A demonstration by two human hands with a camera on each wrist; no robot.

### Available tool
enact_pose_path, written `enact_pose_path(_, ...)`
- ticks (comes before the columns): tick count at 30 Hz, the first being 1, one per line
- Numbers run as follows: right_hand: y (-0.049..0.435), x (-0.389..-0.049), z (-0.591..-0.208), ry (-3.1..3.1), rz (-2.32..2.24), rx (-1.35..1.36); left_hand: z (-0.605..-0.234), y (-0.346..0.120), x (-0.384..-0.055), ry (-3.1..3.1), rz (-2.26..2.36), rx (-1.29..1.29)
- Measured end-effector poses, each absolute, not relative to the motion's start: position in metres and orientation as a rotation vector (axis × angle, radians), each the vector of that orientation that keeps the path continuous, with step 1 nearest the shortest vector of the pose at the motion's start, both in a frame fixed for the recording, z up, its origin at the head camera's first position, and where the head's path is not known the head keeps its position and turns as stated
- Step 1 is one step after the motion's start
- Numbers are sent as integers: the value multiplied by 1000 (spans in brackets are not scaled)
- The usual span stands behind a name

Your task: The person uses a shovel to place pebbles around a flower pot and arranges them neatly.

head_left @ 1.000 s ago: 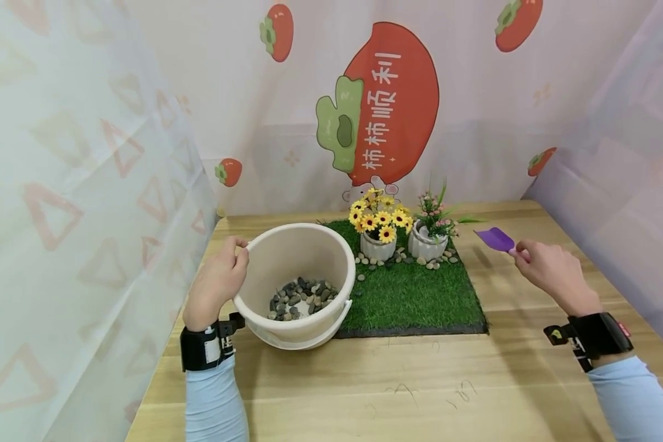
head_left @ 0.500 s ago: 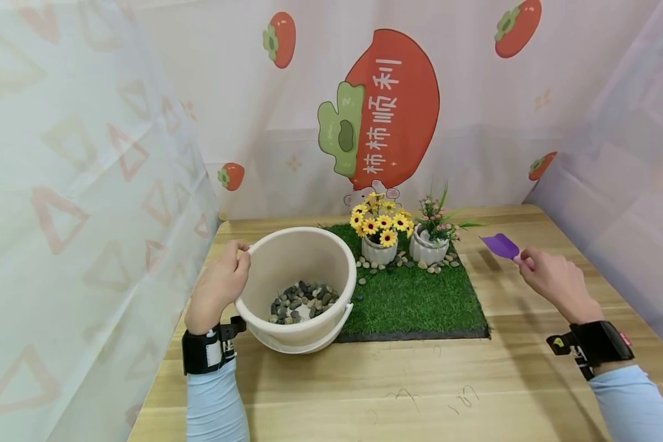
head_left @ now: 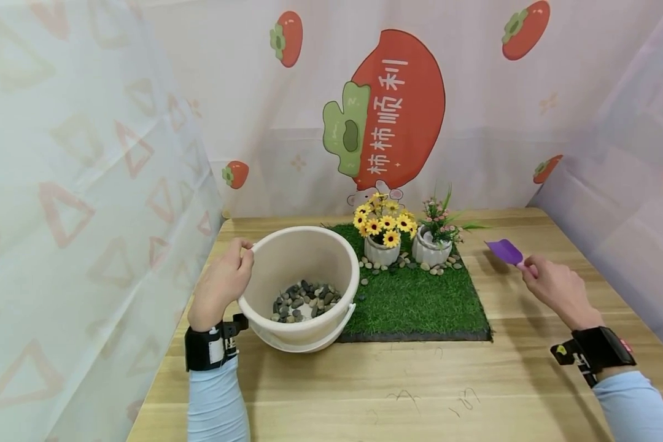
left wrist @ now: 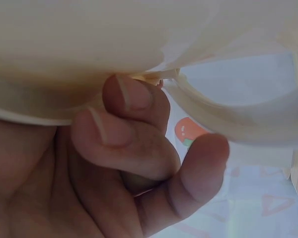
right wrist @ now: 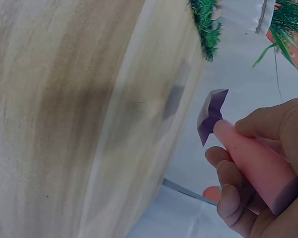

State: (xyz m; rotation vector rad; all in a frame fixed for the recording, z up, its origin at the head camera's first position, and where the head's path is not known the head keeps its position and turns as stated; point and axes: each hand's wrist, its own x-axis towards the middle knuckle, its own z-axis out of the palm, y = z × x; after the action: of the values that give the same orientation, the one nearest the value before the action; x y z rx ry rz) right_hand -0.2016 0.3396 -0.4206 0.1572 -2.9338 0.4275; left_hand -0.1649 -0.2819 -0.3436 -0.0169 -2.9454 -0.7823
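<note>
A cream plastic bucket (head_left: 298, 331) stands on the left of the table, tilted toward me in view, with grey and tan pebbles (head_left: 301, 298) on its bottom. My left hand (head_left: 221, 279) grips its left rim; in the left wrist view the fingers (left wrist: 134, 144) curl under the rim beside the bucket's handle (left wrist: 248, 119). At the right, my right hand (head_left: 558, 285) holds a small hand trowel with a purple blade (head_left: 505, 252) and a pink handle (right wrist: 253, 163). The blade is over the table, pointing left, with its shadow on the wood below.
A green artificial turf mat (head_left: 420, 307) lies right of the bucket. On it stand a white pot with yellow flowers (head_left: 382, 250) and a white pot with pink flowers (head_left: 431, 248), pebbles around them. A printed curtain (head_left: 475, 153) hangs behind the wooden table (head_left: 409, 393).
The head view has shifted slightly. My right hand and the trowel have come down a little toward me. My left hand keeps its grip on the bucket's rim.
</note>
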Motion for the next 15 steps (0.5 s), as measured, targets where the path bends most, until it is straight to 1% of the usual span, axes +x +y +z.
enact_pose_path(8,343,-204,-433,-2942,422,141,-343,-281,-165,-2943,-795,-11)
enact_pose_path(15,344,-206,-435,-2933,408,154,-344,-282,-165,-2938,-792,-19)
